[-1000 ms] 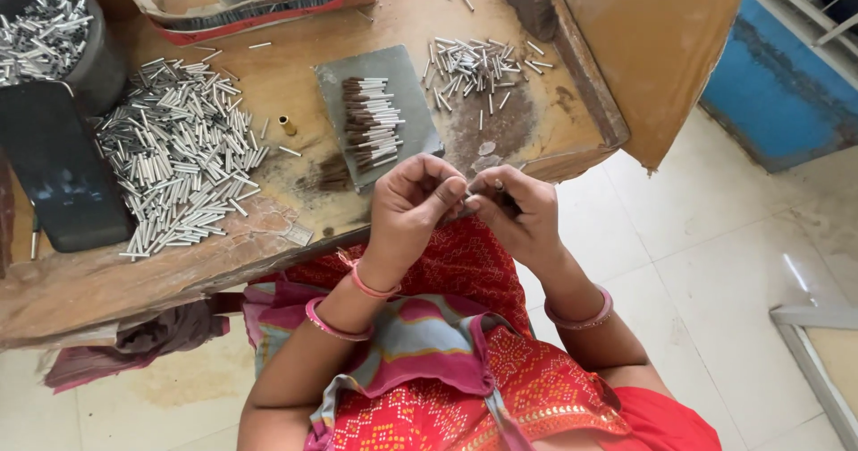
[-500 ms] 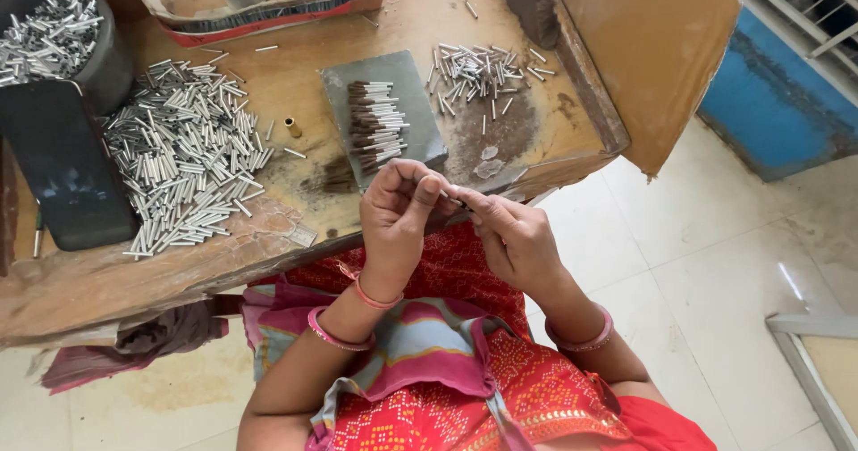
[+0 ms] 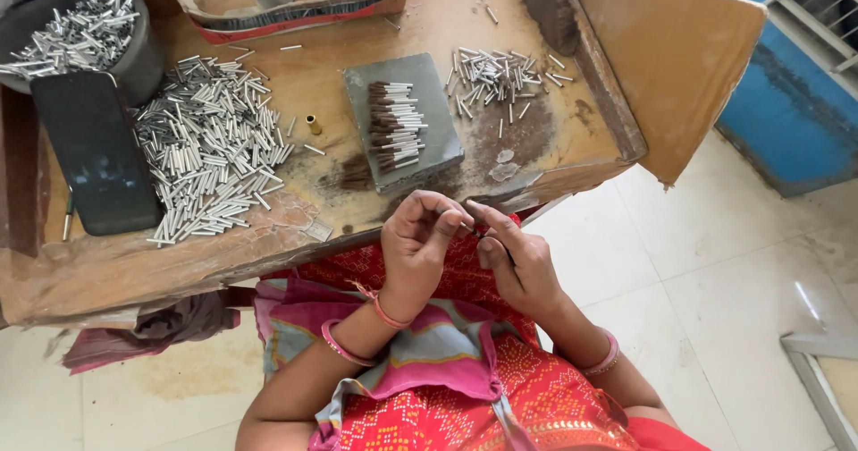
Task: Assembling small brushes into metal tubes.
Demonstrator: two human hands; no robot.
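Left hand (image 3: 418,245) and right hand (image 3: 517,259) meet fingertip to fingertip just in front of the grey block (image 3: 404,120), both pinched shut on a small dark piece (image 3: 478,234), mostly hidden, kind unclear. It sits over the lap, off the bench edge: a loose pinch could drop it into the red cloth. On the block lies a row of dark-tipped sticks (image 3: 393,136); a reaching elbow could scatter them. Left of the block, silver tube pile (image 3: 210,147) and a phone (image 3: 96,151); right of it a smaller tube pile (image 3: 500,75).
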